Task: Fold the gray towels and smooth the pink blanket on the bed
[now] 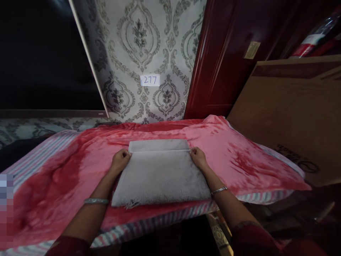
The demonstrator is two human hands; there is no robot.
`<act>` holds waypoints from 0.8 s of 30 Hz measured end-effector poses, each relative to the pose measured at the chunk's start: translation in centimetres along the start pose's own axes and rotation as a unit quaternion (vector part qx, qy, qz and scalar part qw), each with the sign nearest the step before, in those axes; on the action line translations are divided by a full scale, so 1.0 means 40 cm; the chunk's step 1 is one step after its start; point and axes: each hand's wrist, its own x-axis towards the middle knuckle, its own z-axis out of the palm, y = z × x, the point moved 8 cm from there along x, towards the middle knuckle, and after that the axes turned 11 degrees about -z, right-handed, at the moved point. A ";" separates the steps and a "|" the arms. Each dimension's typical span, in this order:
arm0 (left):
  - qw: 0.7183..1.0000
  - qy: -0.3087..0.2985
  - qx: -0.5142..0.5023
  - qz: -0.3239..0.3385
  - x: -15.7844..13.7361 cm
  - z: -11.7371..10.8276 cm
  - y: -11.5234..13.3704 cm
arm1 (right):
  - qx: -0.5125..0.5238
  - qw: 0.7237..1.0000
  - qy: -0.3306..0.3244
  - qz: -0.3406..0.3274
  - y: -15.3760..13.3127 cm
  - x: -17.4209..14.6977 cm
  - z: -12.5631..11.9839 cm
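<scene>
A grey towel (162, 176) lies folded on a pink and red plush blanket (223, 153). Its folded edge runs across near the far end, with a narrow strip of the cloth showing beyond it. My left hand (121, 158) pinches the left end of that edge. At the right end, my right hand (197, 156) pinches the same edge between thumb and fingers. Some loose fringe shows at the towel's near left side. A bangle sits on each of my forearms.
Striped cloth (157, 220) hangs under the blanket along the near edge. A large cardboard box (290, 121) stands at the right, with a bottle (314, 39) above it. Behind are a dark screen (48, 57), patterned wallpaper and a dark red door (221, 53).
</scene>
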 end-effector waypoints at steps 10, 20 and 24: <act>1.000 0.015 -0.004 -0.022 -0.003 -0.009 -0.011 | -0.015 0.999 -0.034 0.015 0.019 -0.001 -0.006; 0.995 0.046 0.093 0.006 -0.012 -0.006 0.009 | -0.045 0.999 -0.008 -0.013 0.008 -0.002 -0.006; 0.992 0.048 0.113 -0.007 -0.011 -0.022 0.013 | -0.049 0.999 -0.012 -0.021 -0.011 -0.022 -0.047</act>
